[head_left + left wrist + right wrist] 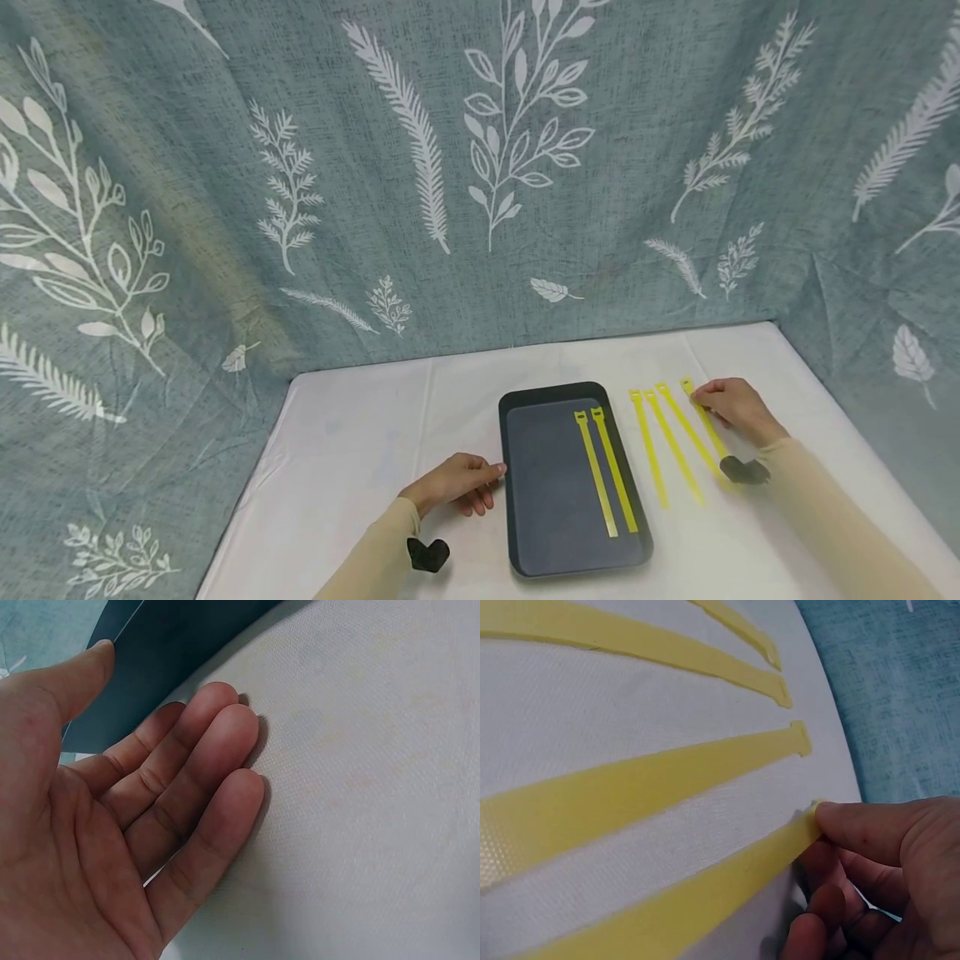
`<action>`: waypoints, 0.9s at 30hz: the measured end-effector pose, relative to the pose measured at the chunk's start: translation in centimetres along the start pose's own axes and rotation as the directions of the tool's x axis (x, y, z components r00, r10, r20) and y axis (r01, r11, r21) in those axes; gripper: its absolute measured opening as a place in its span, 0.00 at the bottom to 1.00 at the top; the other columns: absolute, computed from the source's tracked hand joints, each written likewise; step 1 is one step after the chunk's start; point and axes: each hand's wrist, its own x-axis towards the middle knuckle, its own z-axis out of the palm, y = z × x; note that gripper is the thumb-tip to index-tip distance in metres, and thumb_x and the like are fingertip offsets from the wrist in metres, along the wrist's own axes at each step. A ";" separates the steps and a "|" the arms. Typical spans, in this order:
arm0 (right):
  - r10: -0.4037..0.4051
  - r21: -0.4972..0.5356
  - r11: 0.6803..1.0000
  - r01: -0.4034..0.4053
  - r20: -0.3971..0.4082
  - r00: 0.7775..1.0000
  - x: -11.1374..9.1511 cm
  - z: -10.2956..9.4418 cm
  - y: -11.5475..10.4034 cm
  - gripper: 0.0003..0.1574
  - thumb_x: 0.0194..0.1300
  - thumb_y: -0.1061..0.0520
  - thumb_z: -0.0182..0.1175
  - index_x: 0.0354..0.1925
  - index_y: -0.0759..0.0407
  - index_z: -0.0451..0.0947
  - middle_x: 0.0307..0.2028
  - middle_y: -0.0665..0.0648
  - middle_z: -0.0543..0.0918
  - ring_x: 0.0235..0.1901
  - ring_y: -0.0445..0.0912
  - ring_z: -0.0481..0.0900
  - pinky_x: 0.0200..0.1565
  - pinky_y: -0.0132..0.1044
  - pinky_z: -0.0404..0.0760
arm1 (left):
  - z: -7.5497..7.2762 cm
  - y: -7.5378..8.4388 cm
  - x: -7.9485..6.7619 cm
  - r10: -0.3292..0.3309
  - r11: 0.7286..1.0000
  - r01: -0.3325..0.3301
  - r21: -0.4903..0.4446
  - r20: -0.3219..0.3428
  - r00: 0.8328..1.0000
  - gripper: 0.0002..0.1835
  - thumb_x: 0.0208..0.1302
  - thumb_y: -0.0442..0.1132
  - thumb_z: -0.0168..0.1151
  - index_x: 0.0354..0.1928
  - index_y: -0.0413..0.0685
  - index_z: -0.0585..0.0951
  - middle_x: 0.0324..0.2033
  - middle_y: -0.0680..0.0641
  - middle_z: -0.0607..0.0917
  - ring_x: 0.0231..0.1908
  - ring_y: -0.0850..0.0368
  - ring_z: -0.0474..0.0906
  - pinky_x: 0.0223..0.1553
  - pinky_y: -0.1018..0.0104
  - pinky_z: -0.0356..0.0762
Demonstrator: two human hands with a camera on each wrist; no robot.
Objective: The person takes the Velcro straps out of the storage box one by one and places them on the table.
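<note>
A yellow cable strap (709, 427) with a slotted head lies furthest right on the table. My right hand (738, 408) pinches it near its head, thumb on top in the right wrist view. Beside it lie three more yellow straps (645, 769), spread like a fan. Inside the dark grey tray (543, 483), two straps (597, 475) lie side by side toward the right wall. At the tray's left side rests my left hand (459, 483), its thumb at the rim and the other fingers loosely extended beside the outer wall (161, 656).
A white cloth (375, 450) covers the table. Behind and along the sides hangs a blue-green curtain (465, 292) with white leaf prints. Black wrist mounts (428, 555) sit on both sleeves.
</note>
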 end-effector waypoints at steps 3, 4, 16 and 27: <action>-0.022 -0.025 0.999 0.022 -0.005 1.000 -0.2 0.0 0.0 0.22 0.72 0.52 0.56 0.48 0.72 0.80 0.15 0.47 0.70 0.17 0.42 0.68 0.26 0.36 0.69 | 0.0 -0.1 0.0 -0.006 1.000 0.006 -0.002 0.003 1.000 0.27 0.72 0.62 0.57 0.36 0.42 0.82 0.22 0.52 0.83 0.20 0.63 0.77 0.24 0.71 0.76; -0.024 -0.033 0.999 0.023 -0.008 1.000 -0.3 0.0 -0.1 0.22 0.72 0.52 0.56 0.48 0.72 0.80 0.15 0.47 0.70 0.17 0.42 0.68 0.26 0.36 0.69 | 0.0 -0.1 0.0 -0.006 1.000 0.006 -0.002 0.003 1.000 0.27 0.72 0.62 0.57 0.36 0.42 0.82 0.22 0.52 0.83 0.20 0.63 0.77 0.24 0.71 0.77; 0.008 -0.078 0.997 -0.010 -0.024 1.000 -0.1 0.1 -0.2 0.22 0.72 0.49 0.57 0.46 0.69 0.80 0.16 0.48 0.71 0.18 0.43 0.68 0.28 0.38 0.68 | -0.1 0.0 0.1 -0.004 1.000 0.004 0.004 0.008 1.000 0.27 0.72 0.62 0.57 0.38 0.42 0.82 0.22 0.52 0.83 0.20 0.63 0.78 0.24 0.71 0.76; 0.015 -0.112 0.993 -0.022 -0.060 0.998 -0.1 0.3 0.0 0.25 0.74 0.46 0.54 0.47 0.68 0.80 0.19 0.49 0.73 0.20 0.44 0.70 0.29 0.38 0.68 | -0.2 0.2 -0.1 0.011 1.000 -0.011 0.002 0.011 1.000 0.26 0.73 0.60 0.57 0.37 0.42 0.81 0.22 0.52 0.83 0.20 0.63 0.78 0.24 0.72 0.76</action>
